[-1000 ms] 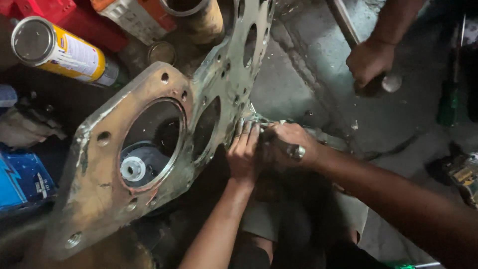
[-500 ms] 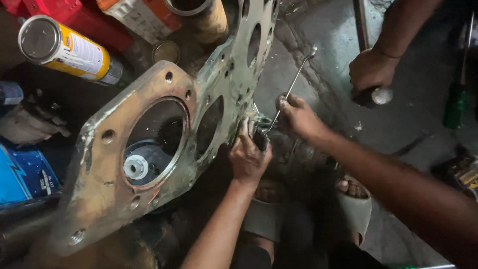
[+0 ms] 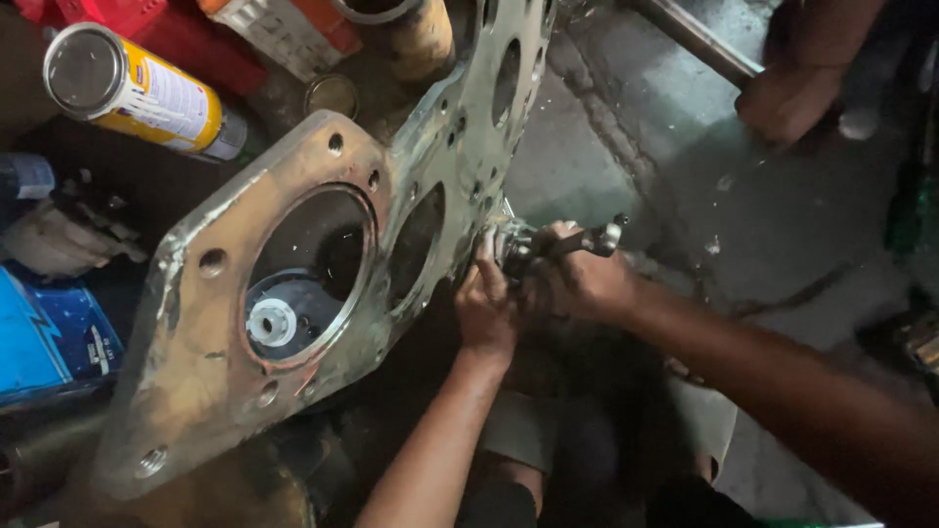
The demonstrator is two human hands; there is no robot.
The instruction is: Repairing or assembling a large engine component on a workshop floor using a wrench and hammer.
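A big rusty metal plate (image 3: 196,293) with large round openings and small bolt holes leans across the left and middle of the head view. My left hand (image 3: 486,305) presses against its right edge, fingers on a fitting there. Just right of it, my right hand (image 3: 579,282) is closed around a short metal wrench (image 3: 592,240), whose head sits on that same fitting by the plate's edge. The handle points right and lies low. The fastener itself is hidden by my fingers.
Another person's hand (image 3: 782,98) grips a metal bar (image 3: 694,39) at the top right over the concrete floor (image 3: 626,127). A yellow spray can (image 3: 137,88), red containers and a blue carton (image 3: 49,342) crowd the left. A green-handled tool (image 3: 910,215) lies far right.
My right hand swung the wrench handle up and away half a second ago, then brought it back down low to the right. My left hand stayed at the plate's edge.
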